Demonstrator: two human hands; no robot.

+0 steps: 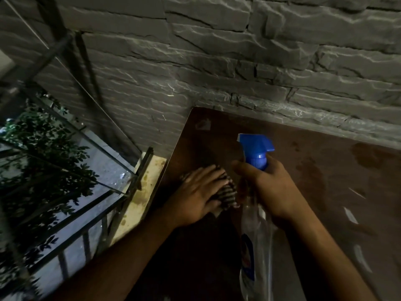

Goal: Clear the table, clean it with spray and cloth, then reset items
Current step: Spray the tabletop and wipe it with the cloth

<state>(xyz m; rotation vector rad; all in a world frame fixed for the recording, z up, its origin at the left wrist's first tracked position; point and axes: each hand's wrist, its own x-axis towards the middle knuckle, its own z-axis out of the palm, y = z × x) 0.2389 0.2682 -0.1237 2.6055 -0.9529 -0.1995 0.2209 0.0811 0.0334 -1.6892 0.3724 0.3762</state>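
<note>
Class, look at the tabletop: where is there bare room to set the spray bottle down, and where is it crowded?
The free patch is the table to the right of the right hand, bordered by the stone wall, though it has wet marks. The far corner beside the wall is also bare. The near-left edge is crowded: the left hand presses the striped cloth beside the spray bottle.

A striped cloth (225, 193) lies crumpled on the brown surface (314, 170), near its left edge. Just right of the cloth is a clear spray bottle (255, 240) with a blue trigger head, tilted.
</note>
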